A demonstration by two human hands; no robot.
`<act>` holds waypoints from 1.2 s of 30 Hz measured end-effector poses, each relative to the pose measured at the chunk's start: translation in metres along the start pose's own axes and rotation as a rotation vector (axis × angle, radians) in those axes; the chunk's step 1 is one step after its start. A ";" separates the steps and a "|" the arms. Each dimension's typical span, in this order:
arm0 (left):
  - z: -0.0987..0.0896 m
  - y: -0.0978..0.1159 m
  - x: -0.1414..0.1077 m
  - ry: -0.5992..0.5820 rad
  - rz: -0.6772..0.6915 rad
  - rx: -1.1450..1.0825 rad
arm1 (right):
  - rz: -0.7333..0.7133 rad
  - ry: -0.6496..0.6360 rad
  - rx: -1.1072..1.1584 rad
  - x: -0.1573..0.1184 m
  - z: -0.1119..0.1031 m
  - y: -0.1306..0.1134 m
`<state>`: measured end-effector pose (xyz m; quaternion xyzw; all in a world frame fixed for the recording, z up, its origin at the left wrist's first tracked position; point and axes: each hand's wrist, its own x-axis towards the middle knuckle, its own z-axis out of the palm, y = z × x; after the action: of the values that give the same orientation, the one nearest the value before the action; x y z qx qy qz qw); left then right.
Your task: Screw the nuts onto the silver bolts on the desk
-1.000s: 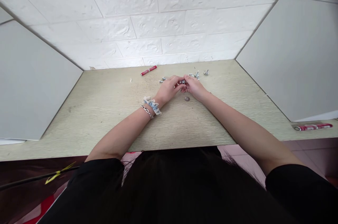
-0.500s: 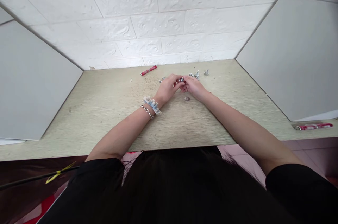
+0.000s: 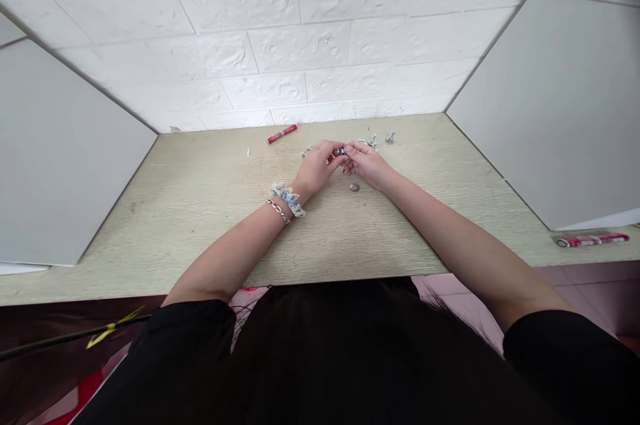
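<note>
Between my two hands is a small silvery metal fastener (image 3: pixel 341 151), like a bolt with a nut or washers on it. My left hand (image 3: pixel 320 163) pinches it from the left, thumb below and fingers above. From the right, my right hand (image 3: pixel 367 163) grips its other end with curled fingers, which hide part of it. On the worktop just below my right fingers lies a flat grey washer (image 3: pixel 354 187). Several metal bolts (image 3: pixel 373 141) are behind my right hand, partly covered by it. Another bit of metal hardware (image 3: pixel 307 151) shows behind my left hand.
A red tube-shaped item (image 3: pixel 281 134) lies near the white brick wall (image 3: pixel 280 51). One bolt (image 3: pixel 391 137) sits apart at the back right. Another red tube (image 3: pixel 593 240) is at the right front edge. Grey panels (image 3: pixel 545 105) stand on both sides of the wooden worktop (image 3: pixel 200 211).
My right hand has shifted and turned very slightly around the fastener. My left hand stays in the same place, and the loose pieces have not moved.
</note>
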<state>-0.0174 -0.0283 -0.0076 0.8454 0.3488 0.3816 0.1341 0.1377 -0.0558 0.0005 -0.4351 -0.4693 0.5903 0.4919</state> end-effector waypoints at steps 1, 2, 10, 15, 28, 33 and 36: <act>0.000 0.000 0.000 -0.003 -0.001 0.001 | 0.011 0.008 0.009 -0.001 0.000 -0.002; 0.000 0.000 0.000 -0.007 0.000 0.003 | 0.021 0.017 0.025 -0.002 0.001 -0.003; -0.002 0.004 -0.001 -0.065 0.050 0.000 | 0.048 0.089 0.098 -0.002 0.006 -0.006; -0.002 0.005 0.000 -0.068 0.042 -0.015 | 0.083 0.095 -0.003 0.002 0.010 -0.003; -0.003 0.006 0.001 -0.064 0.016 0.083 | 0.047 0.037 0.053 -0.001 0.002 -0.004; -0.002 0.006 0.001 -0.070 -0.022 0.077 | 0.026 0.063 0.055 -0.003 0.004 -0.004; -0.002 0.006 0.000 -0.064 -0.031 0.069 | 0.023 0.068 0.064 -0.004 0.004 -0.005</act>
<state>-0.0160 -0.0321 -0.0032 0.8559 0.3704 0.3398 0.1219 0.1347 -0.0597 0.0063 -0.4443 -0.4282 0.5955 0.5145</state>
